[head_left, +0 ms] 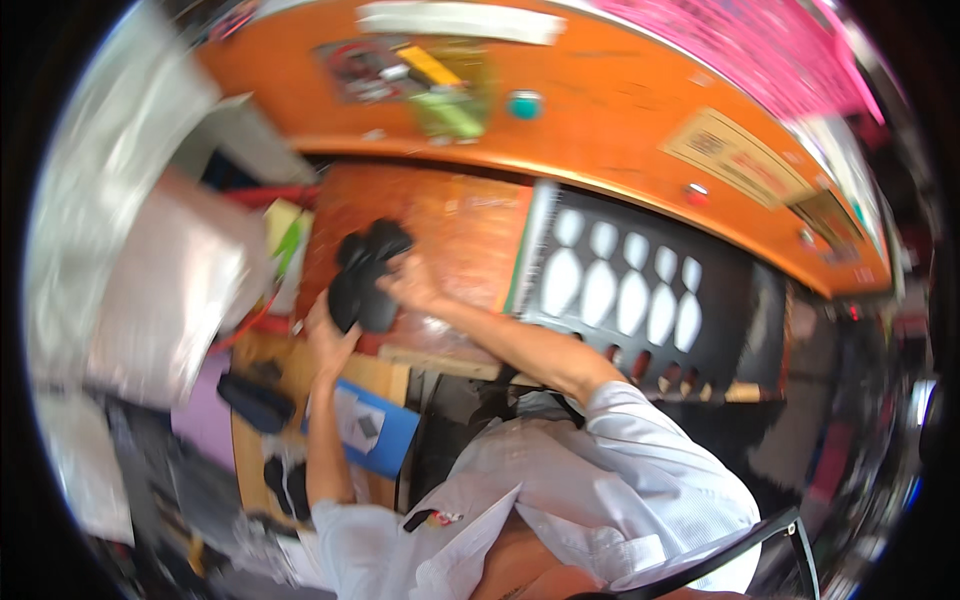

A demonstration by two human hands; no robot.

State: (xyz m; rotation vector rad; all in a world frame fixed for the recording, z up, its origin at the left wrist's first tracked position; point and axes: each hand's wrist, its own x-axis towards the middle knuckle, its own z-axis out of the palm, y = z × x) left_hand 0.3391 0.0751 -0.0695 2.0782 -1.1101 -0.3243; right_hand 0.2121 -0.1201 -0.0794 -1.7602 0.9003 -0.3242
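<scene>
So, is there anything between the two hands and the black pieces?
No. Both hands already touch the black pieces: the left hand supports them from below, the right hand grips them from the side. Nothing visible lies between.

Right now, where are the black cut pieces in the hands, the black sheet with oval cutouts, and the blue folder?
black cut pieces point(365, 275), head view, middle.
black sheet with oval cutouts point(725, 300), head view, uncut right part.
blue folder point(395, 435), head view, right corner.

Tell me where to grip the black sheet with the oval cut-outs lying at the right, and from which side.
Grip the black sheet with oval cut-outs by its solid near edge, below the small lower holes, coming from the person's side. That strip looks unbroken, while the middle is mostly cut away and likely floppy. Both hands, the left hand and right hand, are now on a black bundle.
</scene>
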